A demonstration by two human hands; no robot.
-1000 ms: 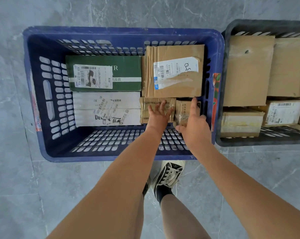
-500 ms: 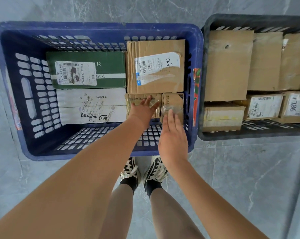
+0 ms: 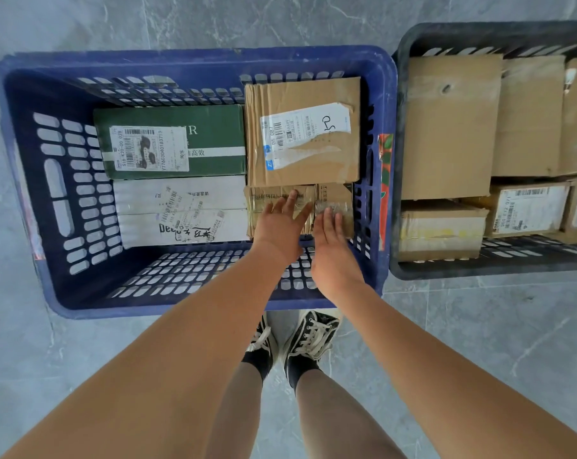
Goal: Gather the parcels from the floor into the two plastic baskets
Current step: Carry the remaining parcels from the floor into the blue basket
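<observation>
The blue plastic basket point(image 3: 29, 180) holds a green box point(image 3: 214, 140), a white box point(image 3: 181, 210), a large brown carton point(image 3: 303, 134) and two small taped cartons side by side. My left hand point(image 3: 280, 223) lies with straight fingers on the left small carton point(image 3: 264, 197). Beside it my right hand point(image 3: 330, 240) hovers over or touches the right small carton point(image 3: 338, 200), fingers extended. The black basket point(image 3: 403, 266) to the right holds several brown parcels point(image 3: 446, 127).
Grey marble floor tiles point(image 3: 48, 376) surround both baskets. My two feet in black-and-white sneakers point(image 3: 310, 336) stand just in front of the blue basket. The near part of the blue basket's floor point(image 3: 181, 273) is bare.
My right hand has pulled back from the right small carton toward me; my left hand stays on the left small carton. The view shifted, with both baskets sliding left, then back right.
</observation>
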